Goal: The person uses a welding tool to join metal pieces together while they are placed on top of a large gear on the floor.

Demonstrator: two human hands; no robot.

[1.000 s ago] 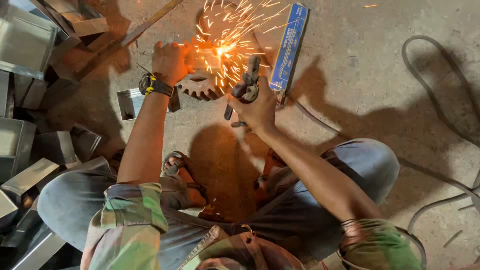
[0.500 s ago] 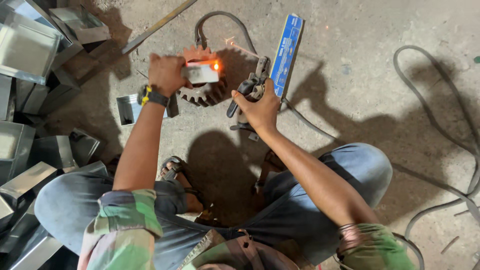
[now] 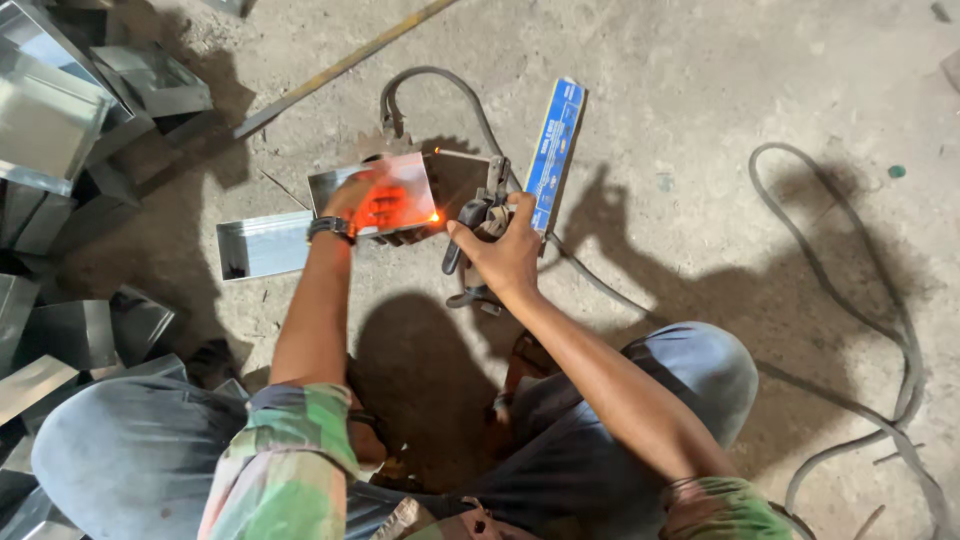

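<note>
My left hand (image 3: 352, 203), with a dark watch on the wrist, holds a shiny folded sheet-metal piece (image 3: 405, 180) on the concrete floor. My right hand (image 3: 508, 258) grips a welding electrode holder (image 3: 478, 215), whose tip meets the piece's lower right corner. A small orange glow (image 3: 435, 216) shows at that corner. A dark plate (image 3: 458, 180) stands against the piece's right side. What lies under the piece is mostly hidden.
A long blue box (image 3: 555, 150) lies just right of the holder. A thick grey cable (image 3: 440, 85) loops behind the work, and another cable (image 3: 880, 300) runs at the right. Several sheet-metal boxes (image 3: 60, 130) are piled at the left, a flat metal channel (image 3: 262, 245) lies beside my wrist, and a long bar (image 3: 340, 65) lies beyond.
The big shower of sparks has died down to a small orange glow. The shiny piece now covers the toothed wheel seen earlier, and my view has moved closer.
</note>
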